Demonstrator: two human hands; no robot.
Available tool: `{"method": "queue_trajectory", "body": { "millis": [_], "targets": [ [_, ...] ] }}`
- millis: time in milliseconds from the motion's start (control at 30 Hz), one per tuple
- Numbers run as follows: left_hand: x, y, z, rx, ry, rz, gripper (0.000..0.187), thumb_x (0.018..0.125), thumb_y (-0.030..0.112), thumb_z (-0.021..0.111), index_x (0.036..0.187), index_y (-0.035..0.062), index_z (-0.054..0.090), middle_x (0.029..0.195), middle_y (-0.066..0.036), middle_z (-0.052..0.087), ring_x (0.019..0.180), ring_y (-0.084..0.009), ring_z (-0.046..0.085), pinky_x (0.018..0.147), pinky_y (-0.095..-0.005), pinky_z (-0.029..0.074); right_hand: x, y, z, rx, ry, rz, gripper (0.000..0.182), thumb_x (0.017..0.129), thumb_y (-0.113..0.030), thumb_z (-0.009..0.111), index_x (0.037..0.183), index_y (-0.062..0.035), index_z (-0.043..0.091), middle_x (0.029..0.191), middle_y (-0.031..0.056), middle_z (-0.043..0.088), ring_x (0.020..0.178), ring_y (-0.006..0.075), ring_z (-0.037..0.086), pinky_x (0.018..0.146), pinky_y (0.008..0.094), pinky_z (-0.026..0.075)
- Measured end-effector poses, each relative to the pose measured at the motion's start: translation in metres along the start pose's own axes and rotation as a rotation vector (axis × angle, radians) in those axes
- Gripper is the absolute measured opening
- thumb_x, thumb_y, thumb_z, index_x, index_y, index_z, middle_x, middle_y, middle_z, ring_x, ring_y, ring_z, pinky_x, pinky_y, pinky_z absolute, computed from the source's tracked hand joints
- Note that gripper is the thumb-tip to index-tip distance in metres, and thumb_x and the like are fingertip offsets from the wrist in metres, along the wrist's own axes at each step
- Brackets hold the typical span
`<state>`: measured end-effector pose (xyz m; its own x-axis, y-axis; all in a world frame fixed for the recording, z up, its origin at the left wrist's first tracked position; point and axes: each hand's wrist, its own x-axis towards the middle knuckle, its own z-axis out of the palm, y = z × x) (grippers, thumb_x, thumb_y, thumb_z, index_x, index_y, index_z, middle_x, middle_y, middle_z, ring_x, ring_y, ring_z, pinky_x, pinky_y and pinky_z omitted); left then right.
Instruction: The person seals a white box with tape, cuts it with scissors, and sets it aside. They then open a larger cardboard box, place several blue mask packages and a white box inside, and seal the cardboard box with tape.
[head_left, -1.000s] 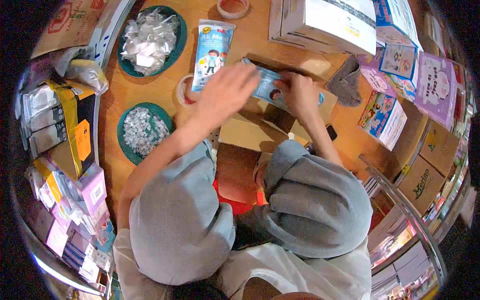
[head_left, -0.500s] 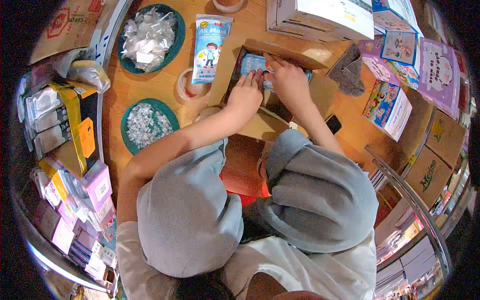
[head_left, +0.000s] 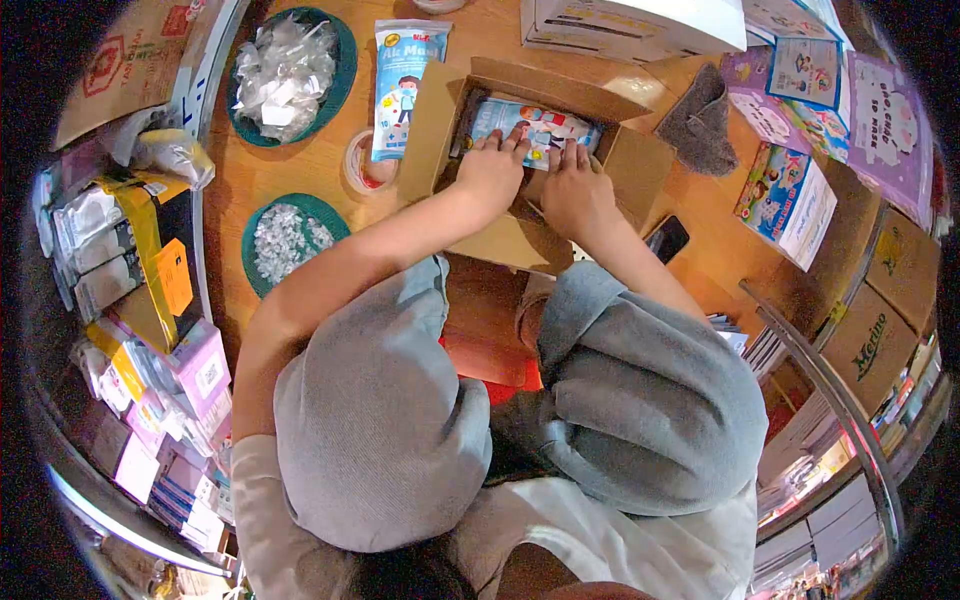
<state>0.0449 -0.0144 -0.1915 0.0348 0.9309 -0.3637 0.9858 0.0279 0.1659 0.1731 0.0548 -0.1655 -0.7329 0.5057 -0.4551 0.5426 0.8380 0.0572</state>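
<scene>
An open cardboard box (head_left: 428, 135) stands in front of me with its flaps spread outward. Inside it lies a blue plastic packet (head_left: 575, 130) with cartoon print, roughly level. My left hand (head_left: 490, 178) reaches in over the near side, its fingers stretched out on the packet's lower edge. Beside it, my right hand (head_left: 580, 195) rests its straight fingertips on the same packet, further right. Neither hand is wrapped around anything. What lies under the packet is hidden. A similar blue packet (head_left: 402, 95) lies on the wooden surface left of the box.
Two green trays hold clear plastic scraps (head_left: 290, 85) and small clear pieces (head_left: 283, 245). A tape roll (head_left: 365, 165) sits by the box. To the right are a grey cloth (head_left: 698, 125), a phone (head_left: 667, 238) and a printed carton (head_left: 785, 205); a white box (head_left: 630, 25) is behind.
Both hands have drawn back toward me, uncovering more of the packet, which now lies flatter in the box. My right hand has moved lower, and its fingers now extend forward. The view has shifted slightly.
</scene>
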Motion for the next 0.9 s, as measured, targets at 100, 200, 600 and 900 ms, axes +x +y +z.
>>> {"method": "queue_trajectory", "body": {
  "millis": [100,200,600,900],
  "targets": [
    [0.007,0.001,0.01,0.031,-0.095,-0.018,0.05,0.083,0.016,0.047,0.13,0.0041,0.038,0.14,-0.013,0.033,0.118,-0.032,0.045,0.095,-0.04,0.04,0.008,-0.01,0.017,-0.076,-0.027,0.056,0.046,0.085,-0.022,0.041,0.123,0.0019,0.045,0.133,0.0236,0.038,0.119,0.0344,0.042,0.091,0.0382,0.039],
    [0.014,-0.004,0.018,0.029,-0.194,0.0,0.052,0.086,0.021,0.044,0.135,0.007,0.033,0.144,-0.01,0.025,0.122,-0.0305,0.041,0.097,-0.0405,0.037,0.017,-0.012,0.017,-0.037,-0.15,0.077,0.045,0.085,-0.023,0.043,0.123,-0.0017,0.049,0.136,0.0229,0.035,0.124,0.0335,0.036,0.088,0.0359,0.04],
    [0.0,-0.007,-0.038,-0.042,-0.31,-0.101,0.02,0.082,0.017,0.051,0.085,0.0073,0.068,0.094,-0.012,0.065,0.097,-0.0261,0.061,0.085,-0.041,0.045,0.027,-0.014,0.009,0.005,-0.027,0.01,0.027,0.075,-0.017,0.056,0.098,-0.0077,0.064,0.112,0.0112,0.055,0.096,0.0288,0.056,0.075,0.0374,0.047],
    [-0.021,-0.012,-0.02,-0.355,-0.388,-0.01,0.045,0.088,0.031,0.038,0.077,-0.0043,0.064,0.083,-0.027,0.062,0.079,-0.0429,0.06,0.076,-0.0501,0.048,0.066,-0.016,0.034,0.188,0.305,-0.298,0.053,0.079,-0.014,0.053,0.128,-0.0308,0.044,0.137,0.0069,0.038,0.123,0.0287,0.039,0.1,0.0465,0.032]
  ]
}}
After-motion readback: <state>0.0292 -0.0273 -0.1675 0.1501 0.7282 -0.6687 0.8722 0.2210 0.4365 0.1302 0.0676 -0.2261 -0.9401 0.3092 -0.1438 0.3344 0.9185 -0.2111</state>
